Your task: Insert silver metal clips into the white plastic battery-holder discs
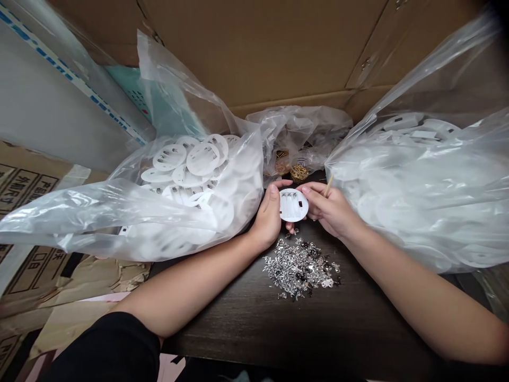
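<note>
White plastic disc (293,205) pinched at the rim by fingertips of left hand (269,215) and right hand (330,209), just above metal clip pile (300,268). Right fingers also hold wooden stick (328,185).

Cardboard carton (254,48) behind clear plastic bags (413,196)

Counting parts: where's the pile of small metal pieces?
Head view: the pile sits on the dark table below the left hand and right hand holding a white disc.
</note>
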Demonstrator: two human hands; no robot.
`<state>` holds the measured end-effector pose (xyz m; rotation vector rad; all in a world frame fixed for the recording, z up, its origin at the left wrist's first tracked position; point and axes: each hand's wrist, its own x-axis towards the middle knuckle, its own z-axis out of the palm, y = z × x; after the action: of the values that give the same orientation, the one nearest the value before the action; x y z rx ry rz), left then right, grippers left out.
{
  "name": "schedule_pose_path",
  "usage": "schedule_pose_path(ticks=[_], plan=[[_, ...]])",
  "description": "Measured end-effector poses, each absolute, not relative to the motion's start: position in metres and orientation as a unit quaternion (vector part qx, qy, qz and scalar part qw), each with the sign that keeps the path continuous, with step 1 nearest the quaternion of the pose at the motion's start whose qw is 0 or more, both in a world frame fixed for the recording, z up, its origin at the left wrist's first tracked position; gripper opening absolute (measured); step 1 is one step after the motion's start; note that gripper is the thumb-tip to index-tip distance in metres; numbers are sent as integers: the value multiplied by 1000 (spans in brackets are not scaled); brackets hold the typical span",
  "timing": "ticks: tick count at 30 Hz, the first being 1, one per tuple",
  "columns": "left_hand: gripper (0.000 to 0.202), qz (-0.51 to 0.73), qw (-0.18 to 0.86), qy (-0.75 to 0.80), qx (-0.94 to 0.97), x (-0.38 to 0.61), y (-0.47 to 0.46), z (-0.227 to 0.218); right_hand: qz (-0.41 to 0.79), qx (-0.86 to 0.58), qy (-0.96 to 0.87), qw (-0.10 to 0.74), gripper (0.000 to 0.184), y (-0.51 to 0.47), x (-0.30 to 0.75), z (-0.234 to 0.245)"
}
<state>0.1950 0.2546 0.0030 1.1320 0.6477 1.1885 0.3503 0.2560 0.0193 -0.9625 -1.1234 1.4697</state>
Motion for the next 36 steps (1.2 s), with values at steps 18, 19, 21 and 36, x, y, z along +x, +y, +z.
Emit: schedule_pose_path(ticks=[18, 19, 21, 36], plan=[[60, 508, 613, 310, 520, 196, 253, 2, 539, -387, -564, 491, 27, 258, 353, 12], [60, 508, 608, 311, 524, 196, 253, 1, 521, -393, -577, 491, 26, 257, 353, 12], [58, 507, 603, 312, 532, 196, 253, 1, 470, -408, -609, 491, 25, 256, 354, 12], [51, 504, 523, 342, 596, 194, 250, 0, 332, -426, -716, 441, 26, 258, 357, 15]])
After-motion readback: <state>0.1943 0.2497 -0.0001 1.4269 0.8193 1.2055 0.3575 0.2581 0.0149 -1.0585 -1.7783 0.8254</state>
